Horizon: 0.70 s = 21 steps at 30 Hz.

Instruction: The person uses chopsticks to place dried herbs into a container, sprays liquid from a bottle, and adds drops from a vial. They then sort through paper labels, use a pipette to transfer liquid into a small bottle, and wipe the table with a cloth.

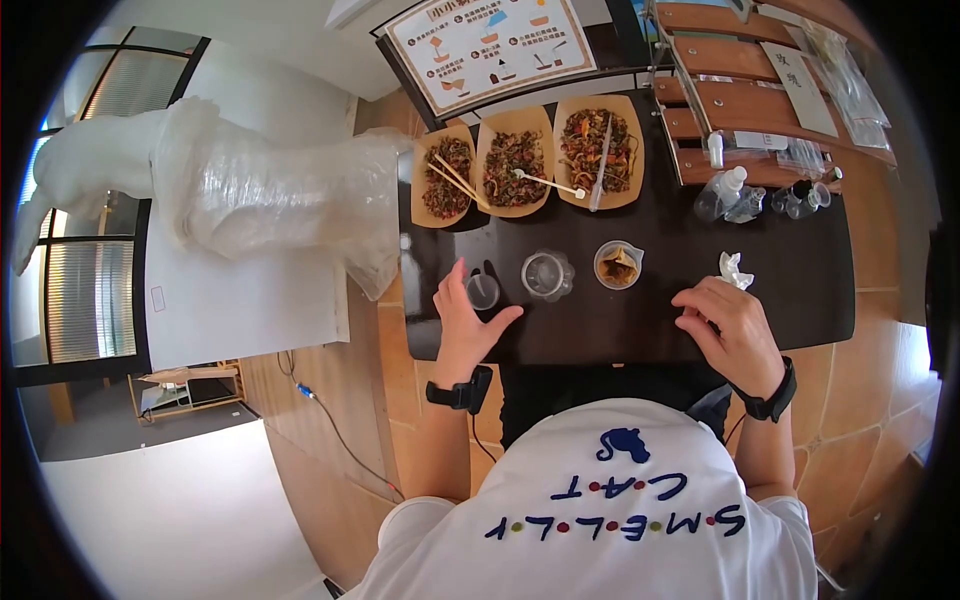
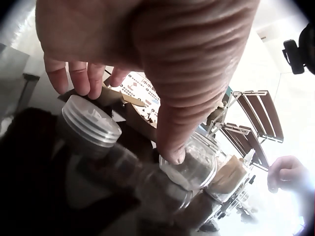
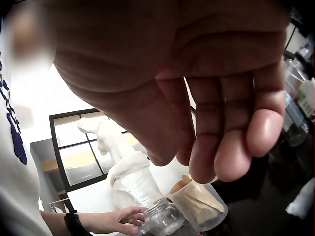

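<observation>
My left hand point(image 1: 465, 318) is at the table's front left, thumb and fingers spread apart around a clear round lid point(image 1: 483, 292). In the left wrist view the ridged lid point(image 2: 91, 123) stands below the fingertips, and the thumb overlaps a clear jar point(image 2: 189, 169). That jar point(image 1: 547, 275) stands just right of the lid on the dark table. A clear plastic cup point(image 1: 618, 265) with brown, leaf-like pieces in it is further right. My right hand point(image 1: 735, 320) hovers at the front right, fingers loosely bent and holding nothing, beside a crumpled white tissue point(image 1: 736, 271).
Three paper trays of dried mixed bits stand behind, with chopsticks point(image 1: 460, 182), a small white spoon point(image 1: 550, 183) and a clear stick point(image 1: 602, 165) across them. Small bottles point(image 1: 722, 195) and a wooden rack point(image 1: 765, 105) are back right; an instruction sheet point(image 1: 490, 50) stands behind.
</observation>
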Tool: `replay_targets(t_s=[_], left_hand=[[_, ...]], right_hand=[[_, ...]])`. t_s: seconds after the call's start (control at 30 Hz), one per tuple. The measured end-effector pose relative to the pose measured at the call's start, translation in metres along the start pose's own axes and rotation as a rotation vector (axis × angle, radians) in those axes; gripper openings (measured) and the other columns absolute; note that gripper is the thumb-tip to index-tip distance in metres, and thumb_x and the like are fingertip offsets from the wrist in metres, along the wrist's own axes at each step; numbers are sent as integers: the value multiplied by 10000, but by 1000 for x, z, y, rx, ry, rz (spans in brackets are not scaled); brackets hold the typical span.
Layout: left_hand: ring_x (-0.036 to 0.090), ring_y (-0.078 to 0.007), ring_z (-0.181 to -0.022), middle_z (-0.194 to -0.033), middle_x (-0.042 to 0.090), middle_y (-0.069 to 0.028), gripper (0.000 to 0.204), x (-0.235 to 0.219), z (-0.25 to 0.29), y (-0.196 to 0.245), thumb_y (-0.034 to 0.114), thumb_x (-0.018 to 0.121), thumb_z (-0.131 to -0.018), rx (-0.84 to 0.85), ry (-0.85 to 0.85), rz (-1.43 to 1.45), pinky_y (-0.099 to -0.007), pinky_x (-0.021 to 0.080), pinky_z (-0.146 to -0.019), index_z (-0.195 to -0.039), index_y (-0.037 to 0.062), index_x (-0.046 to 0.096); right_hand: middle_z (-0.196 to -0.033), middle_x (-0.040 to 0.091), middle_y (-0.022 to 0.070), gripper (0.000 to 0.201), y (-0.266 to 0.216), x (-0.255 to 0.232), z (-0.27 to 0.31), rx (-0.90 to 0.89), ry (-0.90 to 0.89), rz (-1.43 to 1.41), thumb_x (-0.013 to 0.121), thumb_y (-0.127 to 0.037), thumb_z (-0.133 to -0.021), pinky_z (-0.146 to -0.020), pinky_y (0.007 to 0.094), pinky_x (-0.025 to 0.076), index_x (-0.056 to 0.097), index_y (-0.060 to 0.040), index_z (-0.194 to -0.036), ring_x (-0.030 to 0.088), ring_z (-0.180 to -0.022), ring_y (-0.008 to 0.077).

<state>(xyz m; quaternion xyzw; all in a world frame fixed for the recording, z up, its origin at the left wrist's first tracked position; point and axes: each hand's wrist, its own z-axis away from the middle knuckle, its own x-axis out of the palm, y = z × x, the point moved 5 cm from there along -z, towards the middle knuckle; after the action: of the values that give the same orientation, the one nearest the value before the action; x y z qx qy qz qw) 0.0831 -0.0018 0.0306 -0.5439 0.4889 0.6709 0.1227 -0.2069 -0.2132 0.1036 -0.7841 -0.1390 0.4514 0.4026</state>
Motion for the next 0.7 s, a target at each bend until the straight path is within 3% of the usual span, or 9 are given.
replay_targets(t_s=[0.23, 0.33, 0.4, 0.43, 0.5, 0.7], left_hand=[[433, -409, -1239, -1335, 507, -213, 939, 11, 10, -20, 242, 875, -768, 34, 76, -57, -500, 369, -1081, -1499, 0, 339], [489, -358, -1215, -1292, 548, -192, 865, 10, 9, -21, 207, 843, -807, 78, 109, -98, -468, 400, -1063, -1490, -7, 358], [563, -275, -1151, -1299, 542, -149, 822, 5, 5, -9, 139, 807, -846, -49, 79, 292, -407, 438, -1016, -1507, 12, 336], [563, -275, -1151, -1299, 542, -149, 822, 4, 1, 2, 139, 807, -846, -50, 73, 296, -407, 438, -1016, -1507, 12, 336], [587, -248, -1158, -1301, 534, -151, 821, -1, -10, 37, 73, 799, -840, 106, 110, 462, -378, 462, -1020, -1512, 9, 331], [567, -274, -1194, -1293, 529, -162, 835, 10, -21, 81, 56, 803, -824, 286, 16, 339, -389, 452, -1050, -1513, 7, 332]], right_hand=[[-840, 637, 135, 137, -2, 5, -3, -2, -20, -9, 719, -31, -835, -641, 395, 501, 664, 9, -954, 630, -730, 329], [-842, 639, 136, 133, -4, 7, -4, -7, -27, -13, 717, -33, -838, -644, 398, 501, 664, 10, -953, 630, -730, 331], [-843, 641, 137, 131, -5, 8, -6, -1, -31, -7, 716, -35, -840, -646, 399, 501, 665, 9, -953, 630, -731, 333], [-844, 641, 137, 131, -5, 9, -6, -4, -42, -6, 716, -36, -842, -648, 400, 502, 666, 7, -955, 631, -734, 335], [-846, 642, 138, 130, -7, 10, -6, -4, -56, -1, 716, -38, -843, -651, 402, 502, 668, 4, -956, 631, -737, 337], [-842, 638, 138, 125, -9, 8, -4, 15, -34, -13, 714, -46, -848, -656, 407, 504, 674, -5, -960, 630, -747, 343]])
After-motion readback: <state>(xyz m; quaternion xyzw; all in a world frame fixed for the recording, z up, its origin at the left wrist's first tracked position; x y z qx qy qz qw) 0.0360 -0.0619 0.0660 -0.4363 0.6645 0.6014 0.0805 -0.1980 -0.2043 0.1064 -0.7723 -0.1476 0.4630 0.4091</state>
